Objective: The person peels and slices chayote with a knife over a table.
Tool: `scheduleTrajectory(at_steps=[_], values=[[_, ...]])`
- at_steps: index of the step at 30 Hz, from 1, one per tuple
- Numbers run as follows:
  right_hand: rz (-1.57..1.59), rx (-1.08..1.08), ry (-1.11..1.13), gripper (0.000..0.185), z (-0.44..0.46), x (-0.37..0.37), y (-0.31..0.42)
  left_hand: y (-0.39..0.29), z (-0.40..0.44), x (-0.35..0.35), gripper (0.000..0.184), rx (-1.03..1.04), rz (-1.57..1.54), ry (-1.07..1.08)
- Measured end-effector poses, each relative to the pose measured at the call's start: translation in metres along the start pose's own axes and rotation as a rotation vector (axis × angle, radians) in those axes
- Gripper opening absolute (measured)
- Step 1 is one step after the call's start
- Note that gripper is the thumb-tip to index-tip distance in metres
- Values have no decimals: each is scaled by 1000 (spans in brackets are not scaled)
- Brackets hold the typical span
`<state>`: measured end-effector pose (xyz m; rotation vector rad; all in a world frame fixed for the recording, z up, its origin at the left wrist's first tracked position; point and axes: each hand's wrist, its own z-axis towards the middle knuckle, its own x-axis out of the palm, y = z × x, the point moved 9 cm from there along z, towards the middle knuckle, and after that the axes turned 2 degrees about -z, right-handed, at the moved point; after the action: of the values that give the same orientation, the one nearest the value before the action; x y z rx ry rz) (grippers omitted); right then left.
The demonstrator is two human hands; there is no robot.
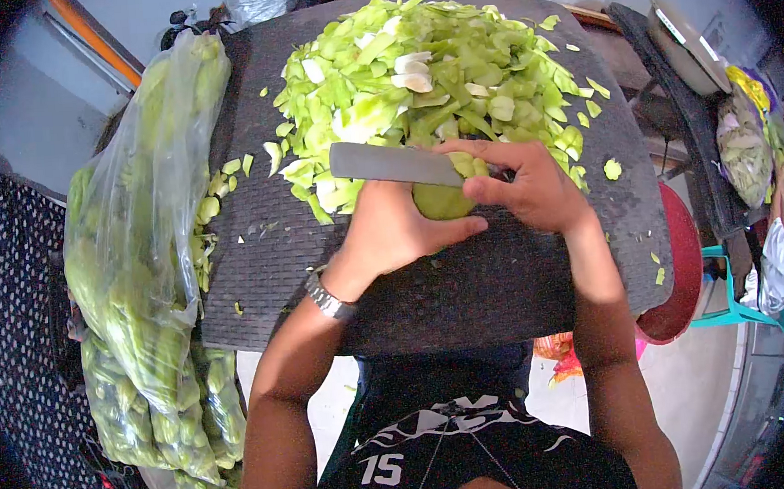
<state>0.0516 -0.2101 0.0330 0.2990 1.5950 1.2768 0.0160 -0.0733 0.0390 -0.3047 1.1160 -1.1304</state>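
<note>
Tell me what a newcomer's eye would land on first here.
Probably the heap of pale-green vegetable pieces on the dark textured tabletop. Nearer, the right hand holds a broad grey metal blade over a rounded green vegetable in the left hand. A clear plastic bag of green vegetables bulges at left.

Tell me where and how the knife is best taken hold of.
Take the knife by its handle end, probably best from the right: the wide, flat blade juts left across the green vegetable, so that side looks risky. The right grip is already at that end, largely hiding the handle.
</note>
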Motion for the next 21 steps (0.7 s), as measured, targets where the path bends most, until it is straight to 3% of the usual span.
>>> scheduleTrajectory(at_steps=[3,6,12,14,17,19,21], values=[[-7,20,5,56,1,1,-2,13,-14,8,65,-251,28,-125],[-43,78,10,55,-1,-2,-6,-9,-18,2,67,-149,208,-297],[33,57,-142,51,-3,-4,-11,-11,-19,6,65,-146,319,-340],[84,75,-197,51,-4,-4,-9,-14,-20,14,65,-101,374,-329],[-30,288,-213,54,1,-14,-29,-21,-18,17,65,-63,367,-300],[116,304,-255,55,1,-19,-39,-24,-16,17,64,-47,323,-270],[22,326,-320,57,0,-28,-56,-23,-15,14,65,-33,269,-236]])
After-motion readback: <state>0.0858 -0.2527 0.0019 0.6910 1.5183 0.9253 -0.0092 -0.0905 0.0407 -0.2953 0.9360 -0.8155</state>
